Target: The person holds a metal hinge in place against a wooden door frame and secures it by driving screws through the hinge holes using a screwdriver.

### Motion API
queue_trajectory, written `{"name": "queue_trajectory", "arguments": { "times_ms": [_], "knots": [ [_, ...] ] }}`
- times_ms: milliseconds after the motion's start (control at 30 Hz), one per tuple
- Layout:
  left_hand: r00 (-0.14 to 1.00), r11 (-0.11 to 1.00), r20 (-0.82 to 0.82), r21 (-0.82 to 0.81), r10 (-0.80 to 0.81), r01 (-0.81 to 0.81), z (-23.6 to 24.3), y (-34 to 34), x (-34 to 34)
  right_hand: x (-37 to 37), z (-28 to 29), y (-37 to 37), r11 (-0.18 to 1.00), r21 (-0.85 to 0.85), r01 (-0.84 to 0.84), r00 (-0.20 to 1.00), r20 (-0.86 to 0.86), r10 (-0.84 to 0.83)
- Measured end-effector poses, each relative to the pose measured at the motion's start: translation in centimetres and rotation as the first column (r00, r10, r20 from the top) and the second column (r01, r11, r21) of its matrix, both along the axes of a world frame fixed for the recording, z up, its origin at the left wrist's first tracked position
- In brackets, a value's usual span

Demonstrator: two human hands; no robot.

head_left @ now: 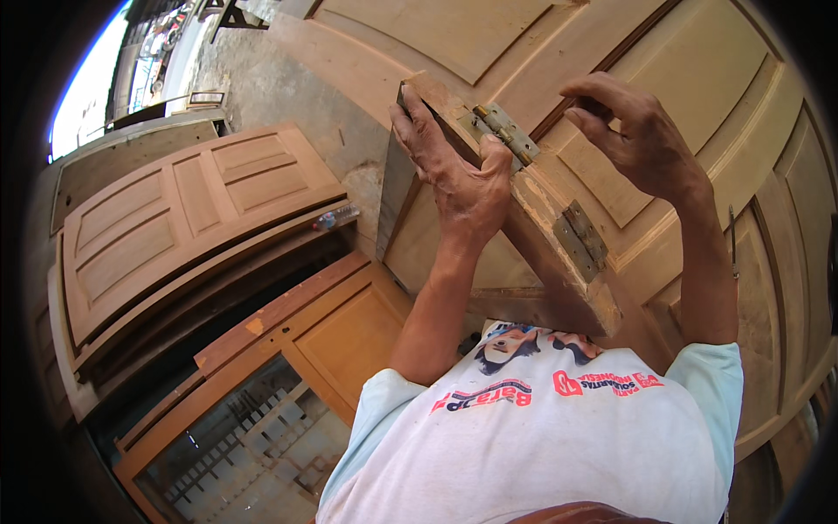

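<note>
My left hand [458, 179] is closed around the upper part of a thick wooden frame [546, 262], its fingers over the far side and its thumb up against a brass-coloured hinge [506, 135]. Lower on the same worn, chipped edge sits a second, dull metal hinge [580, 240]. My right hand [642, 140] is raised to the right of the frame, fingers curled with thumb and forefinger close together. Whether something small is between them I cannot make out. Behind the frame lies a large panelled wooden door [611, 166].
A thin dark rod-like tool [733, 243] rests by my right forearm. Stacked panelled doors [192, 205] stand at left, with a clear plastic bottle [336, 217] on their edge. Nearer is an orange-brown door with a glass pane [253, 437]. Another panelled door [764, 306] is at right.
</note>
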State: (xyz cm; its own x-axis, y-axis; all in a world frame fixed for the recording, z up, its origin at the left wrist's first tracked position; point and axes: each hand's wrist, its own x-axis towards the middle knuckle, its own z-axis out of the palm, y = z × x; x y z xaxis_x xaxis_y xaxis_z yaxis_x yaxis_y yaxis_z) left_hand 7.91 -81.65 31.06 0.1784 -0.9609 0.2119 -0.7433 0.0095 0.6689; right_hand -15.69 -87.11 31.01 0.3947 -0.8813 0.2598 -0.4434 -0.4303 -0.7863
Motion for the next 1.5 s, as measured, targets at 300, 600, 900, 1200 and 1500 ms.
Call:
{"name": "queue_trajectory", "arguments": {
  "times_ms": [300,600,900,1200,1500],
  "knots": [
    [0.984,0.991,-0.175,-0.126,0.016,-0.038,-1.7,0.4,1.3,-12.0,2.6,17.4,0.732,0.208,0.649,0.673,-0.604,-0.426],
    [0.998,0.991,-0.052,-0.133,0.024,-0.031,-2.0,0.3,2.2,-14.3,-1.4,27.4,0.643,0.0,0.766,0.531,-0.562,-0.634],
    [0.997,0.987,-0.066,-0.152,0.048,-0.058,-2.0,-0.6,1.1,-19.3,-2.4,28.2,0.683,-0.03,0.73,0.581,-0.499,-0.643],
    [0.99,0.978,-0.134,-0.197,0.039,-0.065,-3.0,0.2,0.8,-18.6,3.5,23.4,0.771,0.247,0.587,0.781,0.077,-0.619],
    [0.999,0.975,-0.036,-0.218,0.035,-0.042,0.0,-0.3,0.8,-8.1,8.6,9.9,0.946,0.159,0.282,0.825,0.463,-0.324]
  ]
}}
